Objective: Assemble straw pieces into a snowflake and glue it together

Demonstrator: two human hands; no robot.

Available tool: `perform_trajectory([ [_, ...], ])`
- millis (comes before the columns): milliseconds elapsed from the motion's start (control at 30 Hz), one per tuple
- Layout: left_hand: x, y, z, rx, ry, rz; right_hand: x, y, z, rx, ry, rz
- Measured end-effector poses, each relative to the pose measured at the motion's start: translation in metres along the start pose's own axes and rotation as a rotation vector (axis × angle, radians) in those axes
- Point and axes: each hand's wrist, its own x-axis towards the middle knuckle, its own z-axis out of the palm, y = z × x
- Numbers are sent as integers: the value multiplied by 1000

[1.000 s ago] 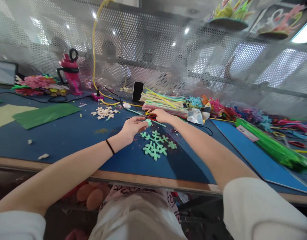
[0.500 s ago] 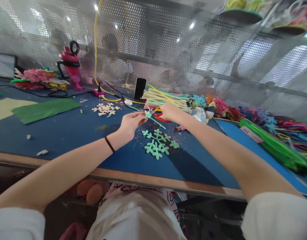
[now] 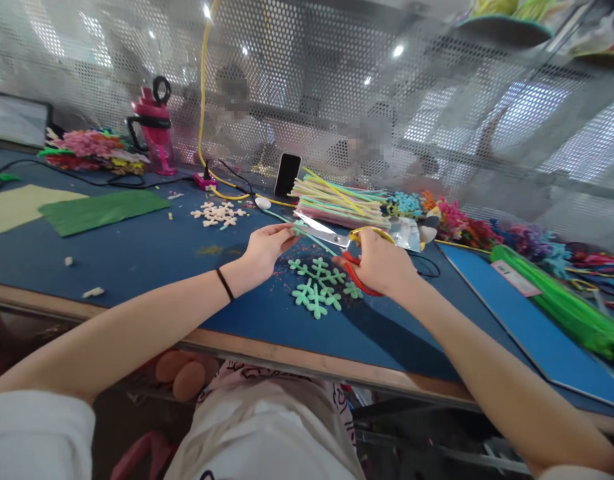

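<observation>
Pinched in the fingertips of my left hand (image 3: pixel 267 252) is a mint-green pipe cleaner (image 3: pixel 321 245), its shaped end mostly hidden at my fingers. My right hand (image 3: pixel 384 263) grips scissors (image 3: pixel 341 240) with red and yellow handles. Their blades are spread and point left, at the pipe cleaner close to my left fingertips; whether they touch it I cannot tell. Below on the table lie several mint-green flower-like pipe cleaner pieces (image 3: pixel 317 293). A cream snowflake shape (image 3: pixel 219 214) lies to the left of my left hand.
Behind the scissors lies a bundle of pastel pipe cleaners (image 3: pixel 341 200), with a phone (image 3: pixel 288 175) propped beside it. A pink bottle (image 3: pixel 155 133) and green felt (image 3: pixel 104 211) are at left. Packaged green pipe cleaners (image 3: pixel 551 293) lie at right. A perforated metal panel (image 3: pixel 307 87) stands behind.
My right hand has lifted the scissors off the table and brought their opened blades to the pipe cleaner. My left hand still pinches it. The view has shifted slightly.
</observation>
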Motion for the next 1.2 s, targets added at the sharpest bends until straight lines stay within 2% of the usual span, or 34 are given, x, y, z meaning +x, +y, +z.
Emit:
perform_trajectory([
  [233,-6,-4,3,140,-29,44,-8,-7,10,13,-19,32],
  [600,-7,-7,1,378,-51,141,-13,-12,11,-14,-37,66],
  [867,-6,-8,-2,399,-62,170,-16,-14,11,-70,-23,55],
  [1067,-8,-7,2,353,-47,149,-17,-15,14,-28,-66,-2],
  [1200,-4,-8,1,327,-14,97,-10,-13,8,31,-89,95],
])
